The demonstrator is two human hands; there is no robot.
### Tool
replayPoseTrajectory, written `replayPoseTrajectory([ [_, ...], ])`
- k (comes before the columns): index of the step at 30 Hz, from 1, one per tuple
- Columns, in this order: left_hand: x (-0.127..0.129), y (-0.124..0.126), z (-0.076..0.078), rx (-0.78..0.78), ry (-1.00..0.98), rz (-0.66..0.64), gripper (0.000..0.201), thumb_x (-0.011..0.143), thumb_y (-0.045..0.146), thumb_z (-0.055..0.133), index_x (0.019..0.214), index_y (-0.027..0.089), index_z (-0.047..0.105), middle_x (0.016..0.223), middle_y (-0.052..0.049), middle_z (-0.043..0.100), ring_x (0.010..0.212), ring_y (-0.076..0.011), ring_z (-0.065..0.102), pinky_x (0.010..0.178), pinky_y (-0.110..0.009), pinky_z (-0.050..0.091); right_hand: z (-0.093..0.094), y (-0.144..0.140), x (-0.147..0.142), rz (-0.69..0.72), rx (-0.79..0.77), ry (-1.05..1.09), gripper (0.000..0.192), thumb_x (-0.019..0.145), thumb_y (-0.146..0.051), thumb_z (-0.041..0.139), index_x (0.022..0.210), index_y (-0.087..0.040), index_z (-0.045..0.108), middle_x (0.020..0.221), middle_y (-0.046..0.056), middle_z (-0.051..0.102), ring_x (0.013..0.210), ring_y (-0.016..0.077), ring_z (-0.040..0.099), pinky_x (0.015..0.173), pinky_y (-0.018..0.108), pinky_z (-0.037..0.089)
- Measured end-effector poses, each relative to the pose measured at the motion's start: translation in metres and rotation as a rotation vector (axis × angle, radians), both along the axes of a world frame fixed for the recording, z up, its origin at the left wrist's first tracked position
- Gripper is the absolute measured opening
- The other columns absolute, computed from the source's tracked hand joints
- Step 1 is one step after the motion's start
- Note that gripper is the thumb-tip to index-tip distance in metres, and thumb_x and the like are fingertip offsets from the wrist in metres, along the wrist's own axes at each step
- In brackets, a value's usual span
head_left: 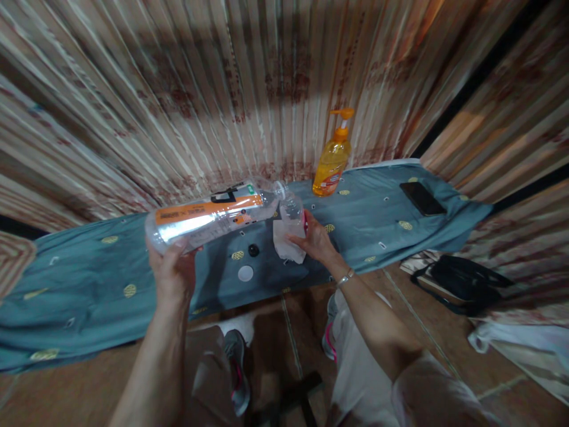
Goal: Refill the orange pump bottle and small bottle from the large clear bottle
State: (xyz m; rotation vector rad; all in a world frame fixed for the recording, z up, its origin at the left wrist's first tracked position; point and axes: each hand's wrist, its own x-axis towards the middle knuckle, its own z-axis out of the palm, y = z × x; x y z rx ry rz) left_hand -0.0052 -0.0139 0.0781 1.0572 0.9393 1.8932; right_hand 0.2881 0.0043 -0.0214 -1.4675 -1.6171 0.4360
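We grip the large clear bottle (208, 219) in our left hand (171, 270), tipped toward the small bottle (292, 212) that our right hand (313, 240) clasps, above the teal cloth (89, 284). Two caps (246, 273) lie just below the bottles; an orange pump bottle (331, 160) stands beyond.

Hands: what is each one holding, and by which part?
The left hand grips the big clear bottle by its base end, tipped sideways. The right hand holds the small bottle by its side.
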Motion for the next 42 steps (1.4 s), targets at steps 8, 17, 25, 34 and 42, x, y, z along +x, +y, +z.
replayPoseTrajectory([
  [8, -0.0001, -0.0001, 0.0007, 0.010, 0.003, -0.007, 0.056, 0.055, 0.029, 0.087, 0.110, 0.023, 0.077, 0.112, -0.005, 0.074, 0.081, -0.0145, 0.061, 0.054, -0.018, 0.048, 0.0019, -0.0010, -0.0011, -0.018, 0.003, -0.021, 0.074, 0.075, -0.036, 0.090, 0.138, -0.015, 0.058, 0.127, 0.019, 0.075, 0.113, 0.0355, 0.074, 0.100, 0.048, 0.060],
  [17, 0.0011, 0.0008, 0.0010, 0.019, 0.008, 0.001, 0.056, 0.056, 0.028, 0.085, 0.111, 0.026, 0.077, 0.112, -0.004, 0.075, 0.079, -0.0138, 0.062, 0.056, -0.018, 0.049, -0.0005, -0.0002, -0.0007, -0.008, 0.025, -0.028, 0.071, 0.077, -0.039, 0.088, 0.136, -0.016, 0.058, 0.127, 0.018, 0.075, 0.114, 0.0348, 0.074, 0.099, 0.047, 0.060],
  [25, 0.0011, 0.0006, 0.0023, 0.013, 0.006, 0.007, 0.059, 0.054, 0.028, 0.085, 0.113, 0.024, 0.077, 0.114, -0.005, 0.075, 0.078, -0.0138, 0.061, 0.055, -0.019, 0.048, -0.0017, 0.0006, 0.0010, -0.006, 0.010, -0.062, 0.071, 0.078, -0.044, 0.087, 0.137, -0.017, 0.057, 0.127, 0.018, 0.075, 0.113, 0.0354, 0.074, 0.098, 0.047, 0.060],
  [34, 0.0039, -0.0011, 0.0048, 0.005, 0.011, 0.014, 0.068, 0.054, 0.029, 0.086, 0.121, 0.028, 0.074, 0.112, -0.004, 0.075, 0.078, -0.0142, 0.060, 0.056, -0.019, 0.046, 0.0010, -0.0002, 0.0012, -0.001, -0.006, -0.046, 0.074, 0.078, -0.041, 0.088, 0.140, -0.016, 0.056, 0.131, 0.020, 0.073, 0.118, 0.0364, 0.072, 0.101, 0.050, 0.059],
  [42, 0.0036, -0.0025, 0.0047, 0.004, 0.006, 0.007, 0.073, 0.053, 0.032, 0.090, 0.124, 0.026, 0.072, 0.111, -0.004, 0.074, 0.080, -0.0148, 0.059, 0.059, -0.021, 0.045, -0.0003, 0.0007, 0.0018, 0.000, -0.009, -0.041, 0.075, 0.075, -0.040, 0.089, 0.139, -0.015, 0.057, 0.131, 0.020, 0.073, 0.117, 0.0365, 0.073, 0.101, 0.049, 0.059],
])
